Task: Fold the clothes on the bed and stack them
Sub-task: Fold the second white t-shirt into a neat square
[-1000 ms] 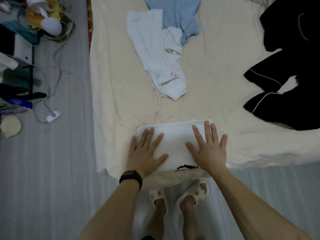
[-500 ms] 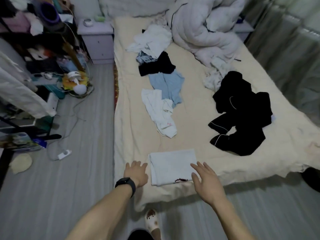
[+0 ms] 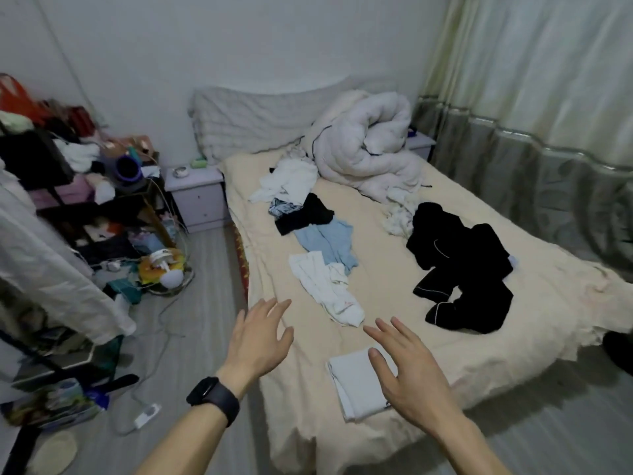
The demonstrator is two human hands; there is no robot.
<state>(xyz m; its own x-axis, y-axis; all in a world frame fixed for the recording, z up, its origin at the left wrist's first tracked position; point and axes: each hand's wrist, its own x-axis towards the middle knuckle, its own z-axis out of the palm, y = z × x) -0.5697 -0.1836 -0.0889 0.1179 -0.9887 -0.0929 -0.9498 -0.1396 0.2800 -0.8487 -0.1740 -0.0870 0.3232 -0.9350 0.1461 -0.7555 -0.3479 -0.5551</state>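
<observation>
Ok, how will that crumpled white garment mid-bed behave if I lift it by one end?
The crumpled white garment lies in soft folds, so it probably hangs limp. It looks thin, likely light. It touches the light blue garment, which may drag along.

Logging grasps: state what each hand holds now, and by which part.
Nothing is held. The left hand and right hand are both open above the bed; the folded white cloth lies free, partly behind the right hand.
</observation>
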